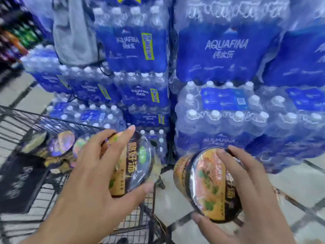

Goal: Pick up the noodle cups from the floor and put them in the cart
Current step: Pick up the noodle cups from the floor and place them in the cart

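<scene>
My left hand (98,175) grips a noodle cup (135,162) by its lid, fingers and thumb spread round the rim, right above the near right corner of the black wire cart (22,120). My right hand (246,189) holds a second noodle cup (209,187) the same way, tilted with its lid facing me, over the floor to the right of the cart. Several more noodle cups (61,143) lie inside the cart at its far side. The frame is blurred by motion.
Stacked shrink-wrapped packs of blue-labelled water bottles (225,95) form a wall directly ahead and to the right. A grey cloth (73,32) hangs over the upper left packs. A dark bag (19,182) lies in the cart. Pale tiled floor (175,205) shows between cart and packs.
</scene>
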`<state>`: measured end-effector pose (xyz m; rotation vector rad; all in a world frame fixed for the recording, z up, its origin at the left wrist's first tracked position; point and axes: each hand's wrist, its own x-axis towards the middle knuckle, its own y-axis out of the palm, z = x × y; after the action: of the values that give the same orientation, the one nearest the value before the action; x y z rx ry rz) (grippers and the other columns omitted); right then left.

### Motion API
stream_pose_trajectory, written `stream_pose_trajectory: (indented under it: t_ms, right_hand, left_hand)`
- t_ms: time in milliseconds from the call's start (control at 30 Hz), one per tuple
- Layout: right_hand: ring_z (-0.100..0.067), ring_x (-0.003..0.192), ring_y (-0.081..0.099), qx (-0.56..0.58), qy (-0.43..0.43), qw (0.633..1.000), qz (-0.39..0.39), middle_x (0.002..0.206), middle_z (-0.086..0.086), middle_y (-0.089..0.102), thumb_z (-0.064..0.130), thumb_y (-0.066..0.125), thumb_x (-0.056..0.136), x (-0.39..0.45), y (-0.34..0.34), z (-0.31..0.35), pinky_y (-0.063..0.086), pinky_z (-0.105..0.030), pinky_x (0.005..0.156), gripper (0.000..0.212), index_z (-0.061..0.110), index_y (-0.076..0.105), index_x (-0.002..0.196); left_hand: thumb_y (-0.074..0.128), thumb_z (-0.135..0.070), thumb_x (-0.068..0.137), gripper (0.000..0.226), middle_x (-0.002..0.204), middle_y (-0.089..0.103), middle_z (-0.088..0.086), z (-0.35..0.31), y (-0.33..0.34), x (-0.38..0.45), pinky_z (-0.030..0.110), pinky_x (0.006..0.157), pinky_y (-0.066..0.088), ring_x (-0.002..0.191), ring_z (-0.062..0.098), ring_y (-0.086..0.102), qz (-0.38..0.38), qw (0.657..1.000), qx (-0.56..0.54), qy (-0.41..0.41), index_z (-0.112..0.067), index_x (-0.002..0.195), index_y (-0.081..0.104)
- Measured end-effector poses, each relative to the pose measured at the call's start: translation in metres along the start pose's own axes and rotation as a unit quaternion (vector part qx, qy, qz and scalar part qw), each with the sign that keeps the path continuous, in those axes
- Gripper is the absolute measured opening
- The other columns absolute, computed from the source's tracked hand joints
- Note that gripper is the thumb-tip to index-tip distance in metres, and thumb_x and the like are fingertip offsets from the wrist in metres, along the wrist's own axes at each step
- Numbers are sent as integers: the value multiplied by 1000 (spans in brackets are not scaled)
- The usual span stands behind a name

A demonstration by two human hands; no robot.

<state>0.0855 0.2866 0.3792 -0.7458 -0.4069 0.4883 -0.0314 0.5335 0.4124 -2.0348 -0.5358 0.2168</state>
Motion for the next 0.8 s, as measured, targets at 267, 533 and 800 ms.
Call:
stream_pose_trajectory:
  t_ms: [267,533,800]
  right_hand:
    - [-15,124,55,27,-133,986,100,157,14,42,46,90,75,61,219,160,30,-9,101,84,48,46,146]
    - [-32,124,59,-49,-160,938,302,159,3,36,81,65,62,52,393,238,59,-47,83,91,40,46,141]
    - [-28,151,16,-150,-98,886,427,168,6,1,64,70,82,51,475,212,37,-43,120,90,40,20,153]
  left_hand:
    - [78,-67,53,105,140,39,-28,243,-126,0,46,96,50,126,-6,46,-7,991,24,-134,-64,149,35]
    - [71,-85,57,112,145,24,-18,418,-150,-44,42,106,49,129,15,48,90,966,107,-215,-55,153,21]
    - [76,-66,75,119,155,17,8,451,-74,-24,41,115,39,144,29,34,270,935,198,-117,-36,163,1]
